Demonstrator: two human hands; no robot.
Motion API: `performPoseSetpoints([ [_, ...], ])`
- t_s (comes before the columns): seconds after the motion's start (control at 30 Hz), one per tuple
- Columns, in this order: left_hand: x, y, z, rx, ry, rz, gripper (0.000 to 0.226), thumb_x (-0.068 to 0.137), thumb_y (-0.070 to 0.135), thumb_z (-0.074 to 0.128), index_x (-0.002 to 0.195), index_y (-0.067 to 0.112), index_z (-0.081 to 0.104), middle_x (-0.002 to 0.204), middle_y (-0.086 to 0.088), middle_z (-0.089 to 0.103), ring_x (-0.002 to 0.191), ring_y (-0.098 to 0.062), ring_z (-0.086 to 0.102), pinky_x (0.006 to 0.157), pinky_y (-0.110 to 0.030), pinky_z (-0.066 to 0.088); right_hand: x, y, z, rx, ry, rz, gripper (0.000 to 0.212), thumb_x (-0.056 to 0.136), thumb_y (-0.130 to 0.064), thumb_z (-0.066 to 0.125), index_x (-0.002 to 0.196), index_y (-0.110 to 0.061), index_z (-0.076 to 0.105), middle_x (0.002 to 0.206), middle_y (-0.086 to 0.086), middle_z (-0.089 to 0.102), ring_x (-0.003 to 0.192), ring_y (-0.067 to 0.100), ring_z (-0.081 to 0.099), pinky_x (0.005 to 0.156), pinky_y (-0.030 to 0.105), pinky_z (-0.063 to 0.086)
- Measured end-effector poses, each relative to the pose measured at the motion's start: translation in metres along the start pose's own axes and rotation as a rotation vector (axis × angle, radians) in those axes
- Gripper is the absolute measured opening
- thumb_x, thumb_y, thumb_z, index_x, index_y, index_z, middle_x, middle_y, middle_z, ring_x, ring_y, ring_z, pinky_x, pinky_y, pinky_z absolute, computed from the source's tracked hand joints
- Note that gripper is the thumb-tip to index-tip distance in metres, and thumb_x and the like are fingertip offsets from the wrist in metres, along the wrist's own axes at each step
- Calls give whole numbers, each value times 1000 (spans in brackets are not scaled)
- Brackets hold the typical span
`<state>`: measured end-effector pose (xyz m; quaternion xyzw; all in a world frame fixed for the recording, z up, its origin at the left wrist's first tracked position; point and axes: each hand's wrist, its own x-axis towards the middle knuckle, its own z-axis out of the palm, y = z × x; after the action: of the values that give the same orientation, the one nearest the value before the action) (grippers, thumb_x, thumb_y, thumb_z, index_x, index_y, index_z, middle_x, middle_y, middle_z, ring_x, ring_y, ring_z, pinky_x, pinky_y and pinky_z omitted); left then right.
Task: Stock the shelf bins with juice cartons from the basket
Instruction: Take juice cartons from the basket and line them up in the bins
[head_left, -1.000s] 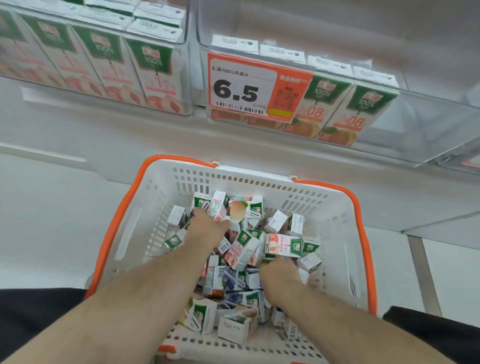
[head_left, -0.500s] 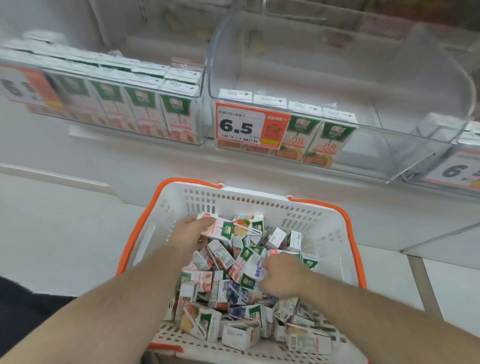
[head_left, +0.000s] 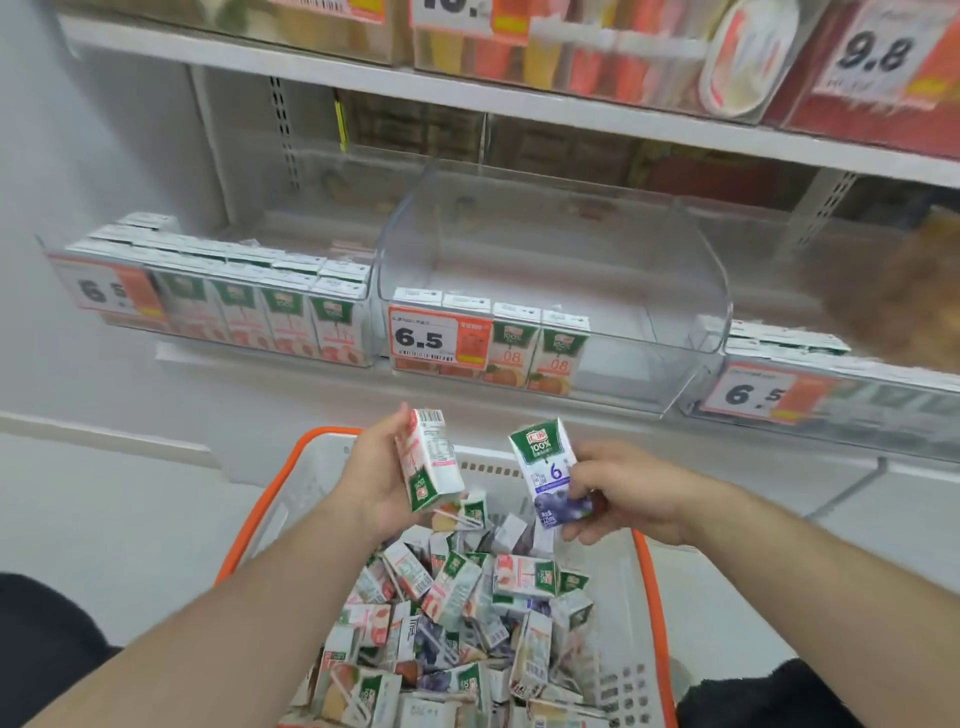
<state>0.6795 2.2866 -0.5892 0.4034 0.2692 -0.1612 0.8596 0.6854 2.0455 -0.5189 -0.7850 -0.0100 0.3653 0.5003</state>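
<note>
Shelf bins (head_left: 550, 291) w/ price tags (head_left: 436, 338) behind basket (head_left: 270, 499)

A shop, prob. a supermarket drinks aisle. White metal shelving (head_left: 519, 98) w/ slotted uprights holds clear plastic bins (head_left: 550, 244) at the shelf's front edge, each carrying an orange-and-white price tag (head_left: 439, 340) w/ barcode; the middle one reads 6.5, and one on the upper shelf (head_left: 872, 52) reads 9.8. Identical juice cartons (head_left: 535, 351) stand in neat rows facing out, same brand repeated across bins. An orange-rimmed white shopping basket (head_left: 270, 499) sits below the shelf, heaped w/ more small cartons (head_left: 467, 597). Upper shelf shows other packaged goods, blurred.
</note>
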Motion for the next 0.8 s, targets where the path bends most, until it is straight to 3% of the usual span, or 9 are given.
performPoseSetpoints([
  [0.1,-17,-2,20,202,1,-13,32,85,48,63,85,17,67,84,-12,64,81,-30,65,85,-45,52,-5,-1,-3,59,92,-138,49,71,16,56,106,-17,64,97,11,72,83,27,71,70,38,57],
  [0.2,-23,-7,37,501,29,118,15,89,25,59,83,16,69,66,-6,62,60,-23,59,61,-28,49,-11,-2,-2,88,188,-258,62,72,27,59,105,-25,64,103,5,71,92,22,70,84,41,56],
  [0.27,-29,-10,52,678,0,227,20,91,13,53,99,20,70,73,-6,66,60,-18,58,54,-23,46,-15,-3,-6,77,220,-292,64,73,25,63,108,-28,62,110,-1,71,96,16,69,85,33,56],
  [0.37,-32,-14,75,1014,-81,375,32,92,9,52,112,30,63,94,2,68,51,-8,50,47,-22,41,-19,-6,-15,106,310,-294,64,73,23,64,113,-28,62,117,3,67,102,22,67,92,39,54],
  [0.43,-34,-19,90,1192,-166,475,36,89,14,59,118,35,55,96,7,64,47,-4,54,48,-21,44,-23,-6,-22,146,352,-299,64,73,23,62,117,-23,63,116,7,66,99,27,69,91,43,55],
  [0.5,-37,-23,107,1295,-229,545,35,83,29,71,110,42,53,96,9,61,52,-5,60,51,-23,47,-29,-9,-28,200,352,-315,57,75,25,59,109,-20,65,108,10,68,94,30,70,83,40,58],
  [0.6,-33,-28,129,1285,-188,642,33,72,51,73,101,43,59,96,13,66,77,-6,66,73,-33,56,-42,-15,-36,299,290,-327,46,78,26,54,95,-15,66,94,13,71,81,27,70,73,33,59],
  [0.67,-28,-31,139,1251,-143,719,34,66,59,68,97,46,61,95,15,68,86,-6,64,80,-38,55,-50,-17,-41,262,320,-321,44,78,23,55,92,-16,67,93,8,72,84,24,69,75,30,59],
  [0.8,-25,-39,157,1303,-93,848,28,76,47,73,100,37,64,95,12,65,88,-9,58,74,-34,51,-68,-19,-56,-95,730,-404,51,77,-4,67,121,-29,60,110,-6,63,85,14,64,63,13,47],
])
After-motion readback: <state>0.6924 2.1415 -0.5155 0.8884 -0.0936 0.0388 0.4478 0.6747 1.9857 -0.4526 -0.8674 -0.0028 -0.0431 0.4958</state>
